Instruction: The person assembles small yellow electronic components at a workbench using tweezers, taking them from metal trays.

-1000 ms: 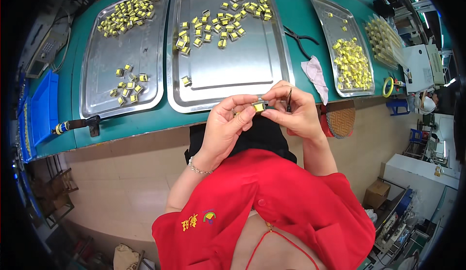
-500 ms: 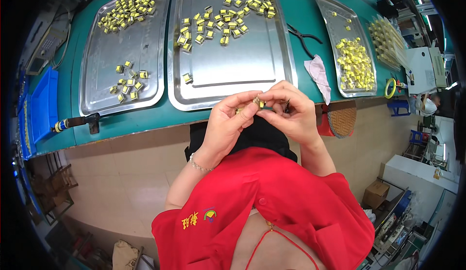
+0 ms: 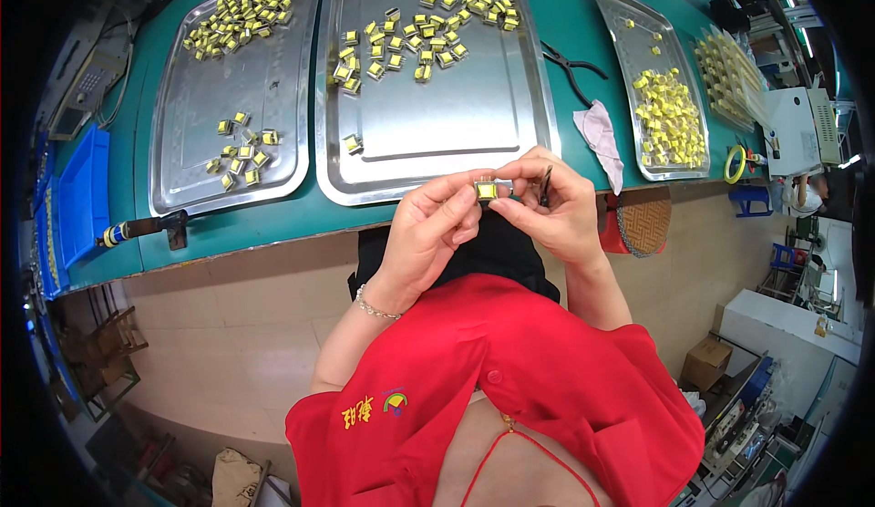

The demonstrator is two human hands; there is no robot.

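Note:
A small transformer (image 3: 488, 191) with yellow tape and a metal core is held between my hands, just in front of the middle tray's near edge. My left hand (image 3: 436, 218) pinches its left side with thumb and forefinger. My right hand (image 3: 558, 208) is closed, its thumb and forefinger close against the right side. A slim dark tool (image 3: 545, 188) pokes out among the right fingers; its kind is mostly hidden. The middle metal tray (image 3: 437, 115) bears several like transformers (image 3: 424, 42), one of them alone (image 3: 353, 145) near its left rim.
On the green table (image 3: 570, 42), a left tray (image 3: 191, 106) carries two groups of transformers. Pliers (image 3: 572, 69) and a pale cloth (image 3: 599, 142) lie beside a right tray (image 3: 629, 46) of yellow parts. A dark-handled tool (image 3: 146, 229) and blue bin (image 3: 84, 197) are at left.
The transformer has been turned so its yellow face shows. My right fingers have shifted, and the dark tool among them stands out more clearly.

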